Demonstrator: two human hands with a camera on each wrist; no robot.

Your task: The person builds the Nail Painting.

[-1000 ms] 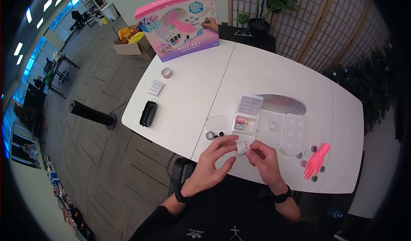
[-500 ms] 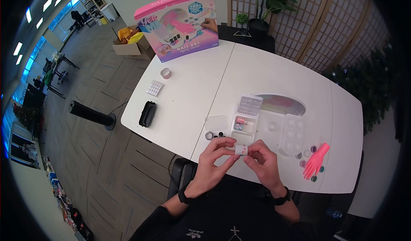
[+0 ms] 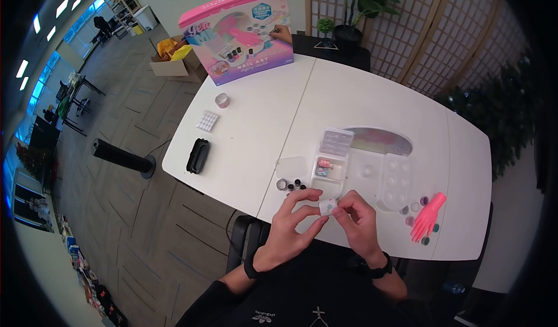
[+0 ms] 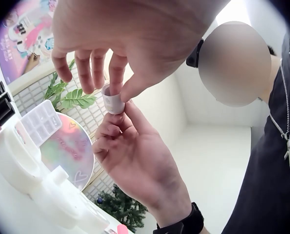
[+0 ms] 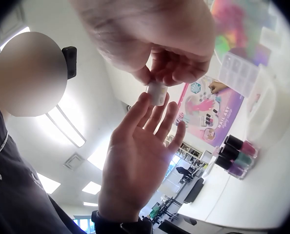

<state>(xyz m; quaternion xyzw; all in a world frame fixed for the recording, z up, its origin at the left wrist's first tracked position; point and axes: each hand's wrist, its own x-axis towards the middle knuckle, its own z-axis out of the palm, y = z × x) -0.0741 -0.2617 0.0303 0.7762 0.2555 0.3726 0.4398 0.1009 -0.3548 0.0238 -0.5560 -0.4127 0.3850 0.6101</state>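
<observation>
Turning in the grasp of two hands, a small white roll (image 3: 328,206) showed what looked like a bluish-green mark on its upper side, where a moment earlier pink and red ones had faced up. The left hand (image 3: 288,228) had altered too. Its fingers looked a little more spread than before: one reached into the hollow of the roll, the thumb lay against the rim, and the others stood apart from it, so the roll was grasped between just those two. The right hand (image 3: 358,219) kept its pinch on the opposite end, thumb against bent fingers.

The roll was held above the surface (image 3: 256,170), between its near edge and the white tray (image 3: 363,190), touching neither. To my eye, the change meant the roll was being worked round in the fingers rather than peeled; I saw no strip hanging free, though a loose end might have been too small to tell. The lighter left hold seemed to leave the right fingers steadying it.

Nothing else appeared to have been disturbed. The dark-capped bottles (image 3: 297,183) stood just off the tray's left side, the pink model hand (image 3: 429,218) lay toward the surface's right near corner, and the bright box (image 3: 238,39) stood along the far left edge.
</observation>
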